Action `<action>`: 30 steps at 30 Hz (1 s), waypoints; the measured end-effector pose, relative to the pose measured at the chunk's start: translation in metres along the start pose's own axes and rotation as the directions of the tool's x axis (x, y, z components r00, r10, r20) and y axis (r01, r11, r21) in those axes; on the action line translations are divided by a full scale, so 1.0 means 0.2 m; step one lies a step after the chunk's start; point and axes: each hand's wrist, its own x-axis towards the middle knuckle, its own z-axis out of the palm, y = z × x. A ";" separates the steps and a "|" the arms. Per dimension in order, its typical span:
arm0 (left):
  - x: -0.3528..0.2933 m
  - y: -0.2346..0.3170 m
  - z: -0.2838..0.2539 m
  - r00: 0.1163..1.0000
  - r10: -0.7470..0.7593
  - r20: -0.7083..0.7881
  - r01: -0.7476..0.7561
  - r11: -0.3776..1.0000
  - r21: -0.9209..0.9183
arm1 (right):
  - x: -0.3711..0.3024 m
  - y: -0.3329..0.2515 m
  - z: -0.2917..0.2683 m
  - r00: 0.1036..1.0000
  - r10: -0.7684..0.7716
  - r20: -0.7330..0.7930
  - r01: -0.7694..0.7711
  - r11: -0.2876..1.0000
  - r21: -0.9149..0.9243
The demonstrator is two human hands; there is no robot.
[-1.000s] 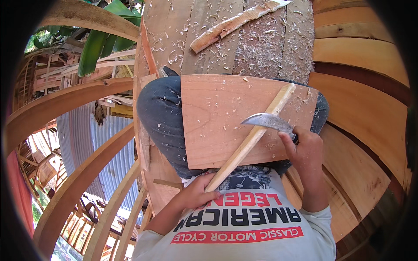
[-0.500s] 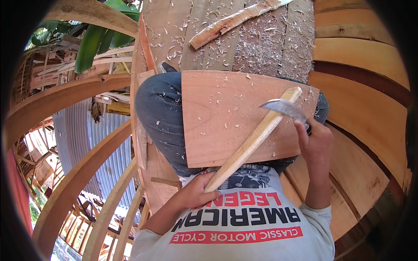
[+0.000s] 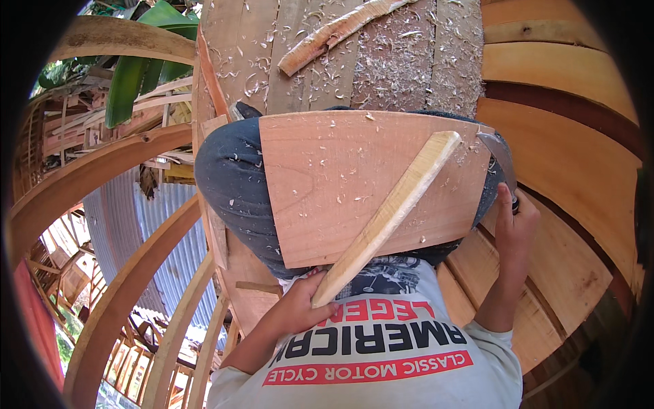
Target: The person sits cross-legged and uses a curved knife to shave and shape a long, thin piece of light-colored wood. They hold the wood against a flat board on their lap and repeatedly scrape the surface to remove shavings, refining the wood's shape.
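Observation:
A pale, squared wooden stick point(image 3: 388, 215) slants across a flat wooden board point(image 3: 320, 184) that lies on my lap. Its near end rests in my left hand point(image 3: 300, 300), whose fingers are closed round it close to my shirt. The far end, cut to a blunt point, lies over the board toward the right. My right hand point(image 3: 518, 221) grips the dark handle of a curved-blade knife point(image 3: 502, 155). The blade stands off the stick, beside the board's right edge, with its tip at the far right corner. Small shavings are scattered on the board.
Beyond my knees, a rough strip of wood point(image 3: 334, 37) lies on a plank floor point(image 3: 293, 88) strewn with curled shavings. Wide curved planks point(image 3: 565, 150) rise at the right. Wooden ribs point(image 3: 136, 266) stand at the left, with corrugated metal sheet point(image 3: 163, 225) and green leaves point(image 3: 136, 75) outside them.
My right hand has carried the knife off the stick, out to the right, and the blade has turned upright. My left hand keeps hold of the stick. The whole view has shifted slightly.

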 end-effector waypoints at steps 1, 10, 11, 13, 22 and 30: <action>-0.01 0.03 0.00 0.999 -0.020 -0.025 0.021 1.000 0.005 | -0.01 -0.02 0.00 0.998 -0.021 0.057 0.019 0.999 0.035; -0.03 0.11 0.03 0.978 -0.036 -0.204 0.076 0.978 0.194 | -0.12 -0.12 0.16 0.910 -0.360 0.204 0.384 0.918 -0.094; -0.03 0.11 0.04 0.978 -0.050 -0.200 0.089 0.978 0.190 | -0.10 -0.11 0.15 0.912 -0.362 0.193 0.390 0.912 -0.128; -0.02 0.12 0.04 0.979 -0.068 -0.194 0.103 0.978 0.180 | -0.07 -0.10 0.14 0.910 -0.380 0.165 0.406 0.896 -0.177; -0.05 0.06 0.04 0.976 -0.117 -0.182 0.144 0.980 0.141 | 0.15 0.12 0.11 0.984 -0.118 -0.134 0.091 0.976 -0.197; -0.03 0.03 0.04 0.978 -0.040 -0.204 0.074 0.984 0.160 | -0.14 -0.17 0.10 0.887 -0.412 0.210 0.438 0.894 -0.092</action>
